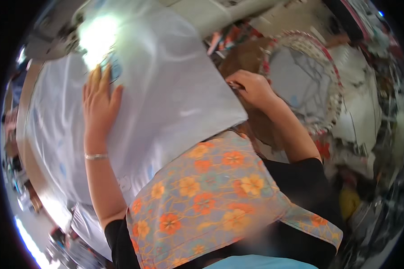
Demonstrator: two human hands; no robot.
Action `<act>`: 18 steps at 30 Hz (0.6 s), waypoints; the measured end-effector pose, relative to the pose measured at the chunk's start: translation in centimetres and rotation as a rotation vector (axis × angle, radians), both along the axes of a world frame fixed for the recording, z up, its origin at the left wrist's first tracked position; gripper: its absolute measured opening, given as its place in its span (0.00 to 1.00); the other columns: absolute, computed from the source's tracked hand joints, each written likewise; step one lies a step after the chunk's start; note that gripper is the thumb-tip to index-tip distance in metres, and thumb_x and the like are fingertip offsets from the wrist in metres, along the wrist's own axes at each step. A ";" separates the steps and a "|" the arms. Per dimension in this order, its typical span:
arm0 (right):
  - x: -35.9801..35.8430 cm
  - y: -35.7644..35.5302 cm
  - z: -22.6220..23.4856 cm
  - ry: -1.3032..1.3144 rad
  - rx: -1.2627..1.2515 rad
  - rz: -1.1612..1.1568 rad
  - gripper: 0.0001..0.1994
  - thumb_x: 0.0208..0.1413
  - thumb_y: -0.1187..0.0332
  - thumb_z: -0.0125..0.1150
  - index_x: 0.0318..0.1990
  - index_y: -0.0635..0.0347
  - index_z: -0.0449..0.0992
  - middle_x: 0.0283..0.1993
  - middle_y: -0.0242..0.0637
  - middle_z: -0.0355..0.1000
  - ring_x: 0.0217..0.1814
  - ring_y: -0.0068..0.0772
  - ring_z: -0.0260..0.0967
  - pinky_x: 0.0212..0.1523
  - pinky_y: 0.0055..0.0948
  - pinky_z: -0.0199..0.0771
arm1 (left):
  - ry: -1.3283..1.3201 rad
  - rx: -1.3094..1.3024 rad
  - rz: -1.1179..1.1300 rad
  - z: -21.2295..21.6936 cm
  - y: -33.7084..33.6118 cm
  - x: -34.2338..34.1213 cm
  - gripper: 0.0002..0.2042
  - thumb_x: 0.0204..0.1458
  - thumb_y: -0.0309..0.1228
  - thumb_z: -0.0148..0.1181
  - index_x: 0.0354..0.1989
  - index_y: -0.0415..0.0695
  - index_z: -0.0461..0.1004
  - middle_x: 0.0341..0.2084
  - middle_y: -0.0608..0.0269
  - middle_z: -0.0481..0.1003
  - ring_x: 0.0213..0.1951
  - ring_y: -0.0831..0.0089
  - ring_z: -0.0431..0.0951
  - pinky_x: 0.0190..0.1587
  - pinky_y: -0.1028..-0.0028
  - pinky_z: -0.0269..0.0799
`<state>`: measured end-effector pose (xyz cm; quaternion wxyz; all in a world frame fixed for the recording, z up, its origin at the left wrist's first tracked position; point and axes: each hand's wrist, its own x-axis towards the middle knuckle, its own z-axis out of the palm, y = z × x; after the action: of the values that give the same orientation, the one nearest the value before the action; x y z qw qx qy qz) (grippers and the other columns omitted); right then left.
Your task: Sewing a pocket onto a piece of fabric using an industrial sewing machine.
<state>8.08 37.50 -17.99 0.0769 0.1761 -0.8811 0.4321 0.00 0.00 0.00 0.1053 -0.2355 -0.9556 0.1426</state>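
A large sheet of shiny white cloth (pixel 166 103) with small blue motifs spreads over the table under my hands. My left hand (pixel 99 101) lies flat on it, fingers stretched toward a bright lamp glare and a blue printed patch (pixel 115 67). The glare hides what is under the sewing machine's head (pixel 60 38). At the cloth's right edge, the fingers of my right hand (pixel 253 88) are pinched together. A small pale bit shows between those fingertips, too small to make out.
Behind the cloth runs the machine's pale arm (pixel 224 13). On the right stands a round basket (pixel 336 74) with a red and white beaded rim and grey material inside. Colourful scraps (pixel 231 42) lie behind my right hand. A flowered apron (pixel 202 197) covers my lap, near the cloth's front edge.
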 end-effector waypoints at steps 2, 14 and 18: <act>0.2 0.7 3.3 0.102 -0.024 -0.226 0.08 0.52 0.74 0.61 0.40 0.59 0.79 0.37 0.39 0.77 0.38 0.40 0.76 0.39 0.34 0.75 | 0.006 0.035 -0.035 -0.2 -2.0 -0.6 0.30 0.60 0.49 0.47 0.67 0.46 0.59 0.67 0.53 0.58 0.68 0.58 0.55 0.70 0.61 0.46; 5.4 26.8 -5.5 -0.704 0.920 -0.345 0.14 0.46 0.66 0.56 0.40 0.61 0.78 0.39 0.52 0.76 0.46 0.54 0.73 0.47 0.47 0.73 | -0.060 0.308 -0.012 -8.2 8.6 1.4 0.29 0.60 0.47 0.48 0.67 0.45 0.59 0.66 0.52 0.58 0.68 0.57 0.55 0.69 0.59 0.47; 4.2 27.9 -2.8 -0.698 0.670 -0.519 0.14 0.47 0.64 0.54 0.40 0.61 0.78 0.39 0.52 0.76 0.46 0.54 0.74 0.47 0.45 0.72 | -0.046 0.305 -0.024 -7.8 8.6 1.4 0.29 0.60 0.46 0.48 0.67 0.45 0.59 0.66 0.52 0.58 0.68 0.57 0.55 0.69 0.59 0.47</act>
<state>12.27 65.38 -20.82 -0.1762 -0.1858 -0.9582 0.1276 1.38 8.58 -7.81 0.1197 -0.2311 -0.9655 -0.0109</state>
